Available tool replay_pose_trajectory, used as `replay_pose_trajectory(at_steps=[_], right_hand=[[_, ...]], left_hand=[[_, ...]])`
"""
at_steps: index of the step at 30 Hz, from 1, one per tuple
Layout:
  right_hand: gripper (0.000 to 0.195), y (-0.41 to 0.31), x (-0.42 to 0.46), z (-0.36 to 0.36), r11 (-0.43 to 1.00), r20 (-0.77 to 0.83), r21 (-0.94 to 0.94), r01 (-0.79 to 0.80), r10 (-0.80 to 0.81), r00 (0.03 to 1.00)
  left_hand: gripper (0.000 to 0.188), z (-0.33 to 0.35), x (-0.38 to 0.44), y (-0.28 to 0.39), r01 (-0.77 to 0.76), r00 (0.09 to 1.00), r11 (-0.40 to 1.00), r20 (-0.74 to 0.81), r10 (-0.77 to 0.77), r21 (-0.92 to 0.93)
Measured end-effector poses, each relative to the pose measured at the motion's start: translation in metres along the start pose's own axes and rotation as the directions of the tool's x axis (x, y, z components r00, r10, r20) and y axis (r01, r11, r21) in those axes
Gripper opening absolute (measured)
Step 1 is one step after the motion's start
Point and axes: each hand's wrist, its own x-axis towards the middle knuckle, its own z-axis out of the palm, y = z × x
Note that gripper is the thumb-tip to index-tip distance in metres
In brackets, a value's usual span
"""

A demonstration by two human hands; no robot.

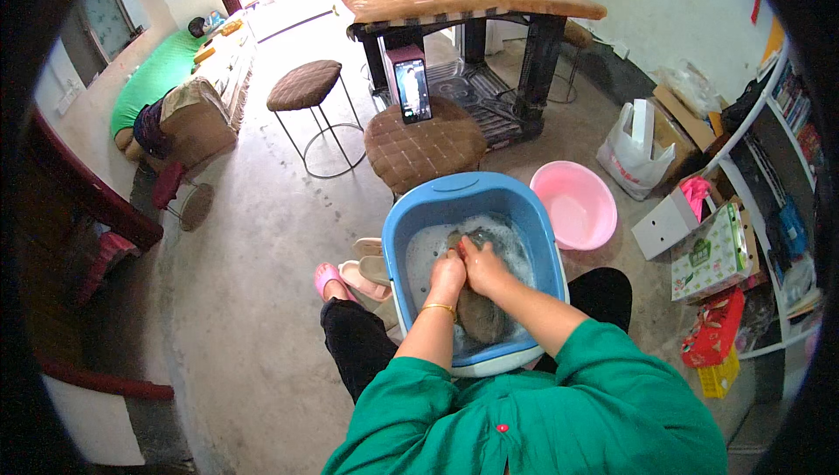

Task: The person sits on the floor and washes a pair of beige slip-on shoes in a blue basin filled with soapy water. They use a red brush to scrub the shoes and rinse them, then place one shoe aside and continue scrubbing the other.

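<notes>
A blue plastic basin with a pale outer wall stands before me, holding sudsy water. In it lies a wet grey-brown cloth item, partly under the suds. My left hand and my right hand meet over the middle of the basin, side by side, both gripping the bunched upper part of the cloth. Something small and red shows between the fingers; what it is I cannot tell.
Beyond the basin is a brown quilted stool bearing a propped phone. A pink plastic basin stands to the right, near a white plastic bag and cardboard boxes. Slippers lie left of the blue basin.
</notes>
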Motion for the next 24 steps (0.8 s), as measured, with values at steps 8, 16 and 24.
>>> replay_pose_trajectory(at_steps=[8,16,24], right_hand=[[0.042,0.057,0.038,0.012,0.934,0.006,-0.213,-0.289,0.297,0.955],[0.044,0.023,0.029,0.008,0.997,0.013,0.065,-0.034,0.034,0.999],[0.044,0.010,0.019,-0.001,0.996,-0.021,0.060,0.062,-0.060,0.998]], left_hand=[[0.051,-0.007,-0.004,0.014,0.373,0.928,0.871,0.144,-0.345,-0.319],[0.053,-0.014,-0.006,0.016,0.345,0.937,0.890,0.152,-0.313,-0.298],[0.056,-0.030,-0.010,0.028,0.413,0.907,0.879,0.195,-0.373,-0.241]])
